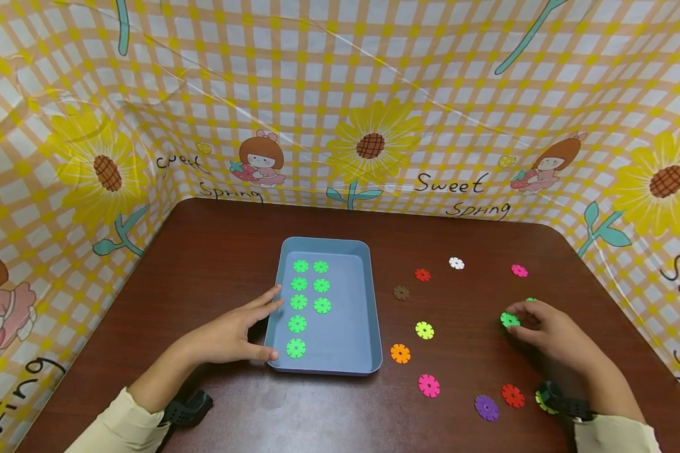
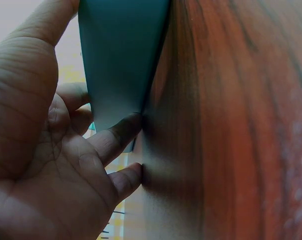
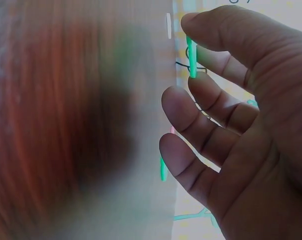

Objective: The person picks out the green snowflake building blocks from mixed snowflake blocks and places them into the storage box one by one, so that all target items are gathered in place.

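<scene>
At the left wall of a blue-grey tray (image 1: 348, 314), my left hand (image 1: 226, 330) is spread, its thumb and fingers touching the wall; the left wrist view shows the tray's side (image 2: 123, 55) against the fingers. Several green notched plastic discs (image 1: 298, 302) lie flat inside the tray, in two columns on its left half. To the right, my right hand (image 1: 561, 333) pinches one green notched disc (image 1: 509, 319) between thumb and finger. That disc (image 3: 192, 57) appears edge-on in the right wrist view. Another green disc (image 1: 531, 300) is partly hidden behind this hand.
Loose discs lie on the dark wood table (image 1: 221, 251) right of the tray: brown (image 1: 401, 293), white (image 1: 456, 263), yellow (image 1: 424, 330), orange (image 1: 400, 353), purple (image 1: 487, 408), plus red and pink ones. A yellow-green disc (image 1: 546, 402) is partly under the right wrist. Checked cloth (image 1: 317, 82) surrounds the table.
</scene>
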Action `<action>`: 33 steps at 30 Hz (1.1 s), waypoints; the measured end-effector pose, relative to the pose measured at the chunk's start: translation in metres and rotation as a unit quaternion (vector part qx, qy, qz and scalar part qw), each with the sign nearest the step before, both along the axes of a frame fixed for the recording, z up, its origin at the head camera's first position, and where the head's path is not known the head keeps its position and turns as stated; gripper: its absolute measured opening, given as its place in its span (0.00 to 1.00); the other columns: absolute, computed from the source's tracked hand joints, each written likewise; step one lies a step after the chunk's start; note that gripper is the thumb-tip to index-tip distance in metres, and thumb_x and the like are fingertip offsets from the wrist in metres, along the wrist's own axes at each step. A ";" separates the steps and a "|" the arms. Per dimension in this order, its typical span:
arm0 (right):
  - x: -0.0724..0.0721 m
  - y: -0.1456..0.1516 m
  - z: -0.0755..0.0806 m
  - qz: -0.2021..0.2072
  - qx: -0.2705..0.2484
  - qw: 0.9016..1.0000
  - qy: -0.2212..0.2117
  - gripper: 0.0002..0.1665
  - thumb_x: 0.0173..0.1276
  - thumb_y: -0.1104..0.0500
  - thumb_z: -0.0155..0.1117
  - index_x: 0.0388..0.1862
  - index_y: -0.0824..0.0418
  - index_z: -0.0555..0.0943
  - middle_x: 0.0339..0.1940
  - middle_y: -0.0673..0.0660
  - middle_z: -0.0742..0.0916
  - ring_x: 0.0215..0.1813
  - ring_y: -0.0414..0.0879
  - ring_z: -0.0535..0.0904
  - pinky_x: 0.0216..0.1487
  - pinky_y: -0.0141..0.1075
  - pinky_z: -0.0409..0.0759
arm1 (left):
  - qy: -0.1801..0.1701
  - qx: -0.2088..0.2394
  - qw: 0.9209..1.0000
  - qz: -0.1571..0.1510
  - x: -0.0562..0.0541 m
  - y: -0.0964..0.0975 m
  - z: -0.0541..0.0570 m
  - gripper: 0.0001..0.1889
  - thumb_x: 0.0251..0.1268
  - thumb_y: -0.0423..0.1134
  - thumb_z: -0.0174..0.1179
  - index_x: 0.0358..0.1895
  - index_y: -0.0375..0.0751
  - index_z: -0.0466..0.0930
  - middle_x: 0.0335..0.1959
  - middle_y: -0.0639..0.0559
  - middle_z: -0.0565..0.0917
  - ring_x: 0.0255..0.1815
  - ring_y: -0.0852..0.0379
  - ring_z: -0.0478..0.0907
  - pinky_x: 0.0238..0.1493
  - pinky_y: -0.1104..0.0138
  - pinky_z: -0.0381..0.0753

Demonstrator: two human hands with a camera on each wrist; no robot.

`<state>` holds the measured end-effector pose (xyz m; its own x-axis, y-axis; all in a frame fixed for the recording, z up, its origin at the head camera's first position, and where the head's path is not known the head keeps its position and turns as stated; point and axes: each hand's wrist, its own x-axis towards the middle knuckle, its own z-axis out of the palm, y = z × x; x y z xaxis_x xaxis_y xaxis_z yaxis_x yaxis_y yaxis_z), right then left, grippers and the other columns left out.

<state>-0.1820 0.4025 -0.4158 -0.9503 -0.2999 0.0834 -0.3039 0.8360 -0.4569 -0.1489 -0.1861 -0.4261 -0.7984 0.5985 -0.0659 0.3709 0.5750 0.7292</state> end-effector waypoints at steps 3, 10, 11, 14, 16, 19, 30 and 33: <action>0.000 -0.003 0.000 0.004 -0.008 1.000 0.003 0.12 0.64 0.62 0.73 0.46 0.61 0.83 0.39 0.52 0.82 0.37 0.31 0.77 0.36 0.29 0.76 | -0.001 0.000 1.000 0.001 0.000 0.000 0.000 0.52 0.57 0.56 0.72 0.79 0.43 0.53 0.82 0.56 0.41 0.79 0.50 0.44 0.70 0.45 0.57; -0.002 -0.011 -0.001 0.012 -0.023 1.000 0.004 0.12 0.64 0.64 0.72 0.46 0.61 0.83 0.41 0.54 0.81 0.37 0.31 0.77 0.35 0.29 0.77 | -0.001 -0.001 1.000 0.001 0.000 -0.001 0.000 0.52 0.57 0.55 0.72 0.79 0.43 0.53 0.82 0.56 0.41 0.79 0.50 0.44 0.70 0.45 0.57; -0.002 -0.012 0.000 0.015 -0.024 1.000 0.004 0.12 0.64 0.64 0.72 0.45 0.61 0.83 0.41 0.54 0.81 0.37 0.32 0.77 0.35 0.29 0.77 | -0.001 -0.001 1.000 0.000 0.000 -0.001 0.000 0.52 0.57 0.55 0.72 0.79 0.43 0.53 0.82 0.56 0.41 0.79 0.50 0.44 0.70 0.45 0.57; -0.002 -0.016 0.001 0.023 -0.031 0.999 0.010 0.12 0.63 0.64 0.73 0.45 0.61 0.83 0.40 0.54 0.82 0.36 0.32 0.77 0.35 0.29 0.77 | 0.002 0.000 1.000 -0.002 -0.001 -0.001 0.000 0.52 0.57 0.56 0.72 0.79 0.42 0.53 0.82 0.55 0.41 0.79 0.50 0.44 0.70 0.45 0.57; -0.002 -0.019 0.001 0.035 -0.031 0.999 0.019 0.12 0.63 0.64 0.73 0.44 0.59 0.83 0.40 0.53 0.82 0.37 0.32 0.77 0.36 0.28 0.77 | 0.001 0.002 1.000 -0.002 -0.001 -0.001 0.000 0.52 0.57 0.56 0.72 0.79 0.42 0.53 0.82 0.55 0.41 0.79 0.50 0.44 0.70 0.46 0.57; -0.003 -0.024 0.001 0.053 -0.037 0.997 0.030 0.12 0.62 0.66 0.73 0.43 0.59 0.82 0.39 0.51 0.83 0.36 0.33 0.76 0.34 0.28 0.76 | -0.002 0.004 1.000 -0.002 0.000 0.000 0.000 0.52 0.57 0.56 0.72 0.79 0.42 0.53 0.82 0.55 0.41 0.79 0.51 0.44 0.70 0.46 0.57; -0.002 -0.043 0.008 0.074 -0.025 0.996 0.038 0.14 0.61 0.65 0.74 0.46 0.59 0.82 0.41 0.50 0.83 0.37 0.33 0.76 0.36 0.32 0.78 | 0.002 0.002 1.000 -0.001 -0.001 0.000 0.000 0.51 0.57 0.55 0.72 0.79 0.42 0.53 0.82 0.55 0.41 0.79 0.50 0.44 0.70 0.45 0.57; -0.001 -0.047 0.009 0.072 -0.017 0.996 0.044 0.14 0.61 0.64 0.74 0.46 0.57 0.83 0.42 0.48 0.83 0.38 0.34 0.77 0.37 0.33 0.79 | 0.004 0.002 1.000 -0.001 -0.001 0.000 -0.001 0.51 0.57 0.55 0.72 0.79 0.42 0.53 0.82 0.55 0.42 0.79 0.51 0.44 0.70 0.45 0.57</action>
